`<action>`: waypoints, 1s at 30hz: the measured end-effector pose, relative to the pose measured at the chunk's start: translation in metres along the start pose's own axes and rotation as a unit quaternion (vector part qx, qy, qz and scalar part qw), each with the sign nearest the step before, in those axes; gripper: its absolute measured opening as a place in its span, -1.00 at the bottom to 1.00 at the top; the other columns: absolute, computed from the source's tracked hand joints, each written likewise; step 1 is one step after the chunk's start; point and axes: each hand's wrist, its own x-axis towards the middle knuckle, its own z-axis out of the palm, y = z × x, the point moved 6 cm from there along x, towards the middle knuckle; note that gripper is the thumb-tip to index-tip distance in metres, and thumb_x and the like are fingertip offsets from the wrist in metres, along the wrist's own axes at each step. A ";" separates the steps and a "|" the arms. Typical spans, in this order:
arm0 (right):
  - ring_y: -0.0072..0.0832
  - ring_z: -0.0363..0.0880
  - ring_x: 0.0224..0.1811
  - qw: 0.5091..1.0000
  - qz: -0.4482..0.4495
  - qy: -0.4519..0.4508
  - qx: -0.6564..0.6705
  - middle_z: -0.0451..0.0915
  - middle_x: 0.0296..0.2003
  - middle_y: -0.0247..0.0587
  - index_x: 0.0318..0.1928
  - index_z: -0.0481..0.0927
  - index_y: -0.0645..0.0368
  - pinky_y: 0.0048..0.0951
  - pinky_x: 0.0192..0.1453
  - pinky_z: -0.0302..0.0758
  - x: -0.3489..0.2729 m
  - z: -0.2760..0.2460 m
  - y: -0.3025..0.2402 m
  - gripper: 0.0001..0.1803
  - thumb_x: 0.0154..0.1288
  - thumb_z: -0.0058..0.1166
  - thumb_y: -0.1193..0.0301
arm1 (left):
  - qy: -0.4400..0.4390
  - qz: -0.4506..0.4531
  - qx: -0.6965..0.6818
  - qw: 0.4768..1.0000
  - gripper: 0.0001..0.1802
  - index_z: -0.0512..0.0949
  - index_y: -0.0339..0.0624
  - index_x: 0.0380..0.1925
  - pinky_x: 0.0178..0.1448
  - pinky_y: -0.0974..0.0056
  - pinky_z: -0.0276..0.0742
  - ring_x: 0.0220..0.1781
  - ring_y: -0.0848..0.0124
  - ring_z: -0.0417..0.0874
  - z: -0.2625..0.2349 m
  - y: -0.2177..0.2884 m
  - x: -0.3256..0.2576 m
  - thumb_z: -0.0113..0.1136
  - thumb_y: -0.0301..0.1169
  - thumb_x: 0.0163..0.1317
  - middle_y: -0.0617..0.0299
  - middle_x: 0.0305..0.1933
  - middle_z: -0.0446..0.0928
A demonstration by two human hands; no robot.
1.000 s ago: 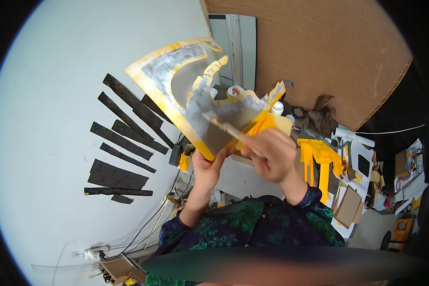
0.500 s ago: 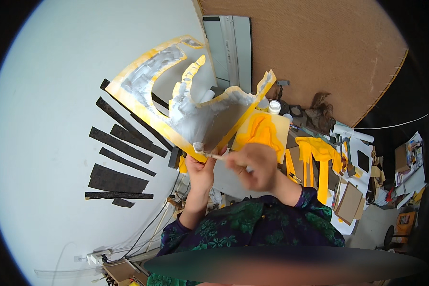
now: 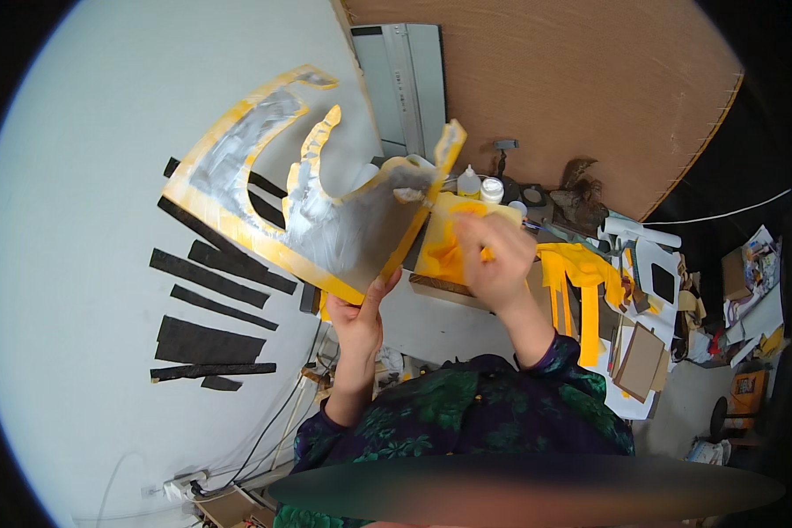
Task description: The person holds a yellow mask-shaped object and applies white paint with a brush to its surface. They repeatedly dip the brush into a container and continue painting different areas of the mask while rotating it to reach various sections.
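My left hand (image 3: pixel 359 321) grips a curved cutout panel (image 3: pixel 326 238) by its bottom corner, thumb on the front face. The panel is tilted up before me, smeared grey-silver in the middle, with yellow along its edges and two curling prongs. Closed around a thin-handled paintbrush, my right hand (image 3: pixel 500 264) is to the right of the panel. The pale head of the paintbrush (image 3: pixel 407 194) lies over the panel's upper right part, near its yellow edge; whether it touches the surface I cannot tell. Behind my right hand is a board smeared with yellow paint (image 3: pixel 440 255).
Black strips (image 3: pixel 209 277) are fixed to the white wall at left. A white jar (image 3: pixel 492 190) and a squeeze bottle (image 3: pixel 468 183) stand beyond the yellow-smeared board. Yellow-painted pieces (image 3: pixel 590 273) and brown cardboard (image 3: pixel 640 363) clutter the right. A large brown board (image 3: pixel 546 79) rises behind.
My right hand has carried the paintbrush up and right, from the panel's bottom corner to its upper right edge. The panel and my left hand appear slightly further left.
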 end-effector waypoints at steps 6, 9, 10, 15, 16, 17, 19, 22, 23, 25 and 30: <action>-0.56 0.52 -0.50 0.959 0.174 0.118 0.190 0.58 -0.47 -0.29 -0.12 0.61 0.25 -0.54 -0.40 0.43 -0.045 -0.050 0.068 -0.90 0.39 0.11 0.55 | 0.033 -0.031 -0.029 0.999 -0.61 0.44 -0.32 0.12 0.24 -0.09 0.61 0.12 0.23 0.62 -0.020 -0.029 0.002 0.13 -0.72 0.30 0.08 0.10 0.54; -0.63 0.45 -0.47 0.924 0.234 0.236 0.186 0.54 -0.42 -0.37 -0.08 0.58 0.24 -0.62 -0.33 0.39 -0.048 -0.098 0.142 -0.84 0.52 -0.04 0.46 | 0.072 -0.077 -0.043 0.994 -0.53 0.37 -0.28 0.21 0.26 -0.08 0.59 0.13 0.26 0.60 -0.037 -0.050 -0.007 0.11 -0.71 0.30 0.11 0.13 0.53; -0.62 0.43 -0.49 0.929 0.245 0.247 0.130 0.52 -0.43 -0.38 -0.08 0.58 0.23 -0.63 -0.31 0.38 -0.063 -0.108 0.180 -0.83 0.53 -0.06 0.44 | 0.080 -0.090 -0.052 0.991 -0.52 0.36 -0.28 0.23 0.27 -0.08 0.58 0.14 0.27 0.60 -0.041 -0.057 -0.009 0.10 -0.71 0.30 0.11 0.13 0.52; -0.44 0.62 -0.49 0.917 0.365 0.062 -0.151 0.59 -0.56 -0.23 -0.14 0.61 0.20 -0.41 -0.36 0.50 -0.154 -0.086 0.352 -0.75 0.48 0.04 0.27 | 0.109 -0.130 -0.056 0.984 -0.47 0.31 -0.18 0.30 0.29 -0.02 0.58 0.21 0.24 0.59 -0.066 -0.080 -0.018 0.09 -0.67 0.33 0.09 0.22 0.49; -0.32 0.67 -0.48 0.912 0.358 0.030 -0.197 0.62 -0.55 -0.15 -0.17 0.61 0.20 -0.33 -0.36 0.53 -0.159 -0.074 0.373 -0.74 0.45 0.07 0.25 | 0.116 -0.134 -0.057 0.983 -0.47 0.31 -0.17 0.30 0.28 -0.01 0.58 0.21 0.25 0.59 -0.066 -0.080 -0.019 0.10 -0.65 0.34 0.09 0.22 0.49; -0.34 0.68 -0.48 0.910 0.353 0.009 -0.215 0.63 -0.56 -0.14 -0.16 0.61 0.21 -0.34 -0.35 0.54 -0.162 -0.063 0.398 -0.74 0.45 0.07 0.24 | 0.122 -0.136 -0.058 0.981 -0.47 0.31 -0.17 0.29 0.28 0.00 0.59 0.21 0.25 0.59 -0.065 -0.078 -0.019 0.11 -0.64 0.34 0.10 0.23 0.49; -0.22 0.71 -0.45 0.914 0.337 -0.025 -0.225 0.66 -0.53 -0.08 -0.18 0.61 0.19 -0.31 -0.32 0.57 -0.154 -0.036 0.435 -0.75 0.44 0.06 0.25 | 0.116 -0.124 -0.048 0.984 -0.49 0.32 -0.15 0.29 0.27 -0.05 0.59 0.22 0.25 0.58 -0.065 -0.074 -0.019 0.14 -0.58 0.36 0.12 0.24 0.49; -0.05 0.70 -0.37 0.898 0.343 -0.095 -0.258 0.68 -0.46 -0.01 -0.21 0.60 0.17 -0.17 -0.26 0.59 -0.147 -0.001 0.470 -0.78 0.44 0.04 0.29 | 0.133 -0.108 -0.055 0.984 -0.51 0.33 -0.13 0.28 0.26 -0.13 0.57 0.21 0.22 0.59 -0.061 -0.072 -0.021 0.15 -0.54 0.37 0.14 0.23 0.50; 0.07 0.67 -0.28 0.906 0.321 -0.104 -0.255 0.68 -0.37 0.07 -0.22 0.60 0.16 -0.05 -0.19 0.59 -0.146 0.008 0.476 -0.79 0.43 0.03 0.29 | 0.138 -0.098 -0.056 0.984 -0.51 0.33 -0.12 0.28 0.26 -0.19 0.55 0.20 0.19 0.60 -0.058 -0.070 -0.020 0.16 -0.53 0.36 0.15 0.23 0.50; 0.09 0.66 -0.26 0.887 0.342 -0.155 -0.268 0.67 -0.34 0.10 -0.21 0.60 0.16 -0.03 -0.17 0.59 -0.152 0.024 0.490 -0.78 0.43 0.03 0.27 | 0.153 -0.106 -0.064 0.980 -0.49 0.35 -0.14 0.26 0.29 -0.15 0.53 0.24 0.18 0.57 -0.064 -0.070 -0.026 0.18 -0.57 0.32 0.11 0.24 0.49; 0.13 0.65 -0.27 0.893 0.367 -0.106 -0.239 0.67 -0.38 0.09 -0.21 0.59 0.13 0.02 -0.15 0.58 -0.161 0.023 0.506 -0.77 0.40 0.04 0.23 | 0.174 -0.128 -0.039 0.976 -0.42 0.36 -0.18 0.26 0.27 -0.10 0.56 0.23 0.19 0.57 -0.067 -0.066 -0.032 0.19 -0.68 0.22 0.08 0.22 0.50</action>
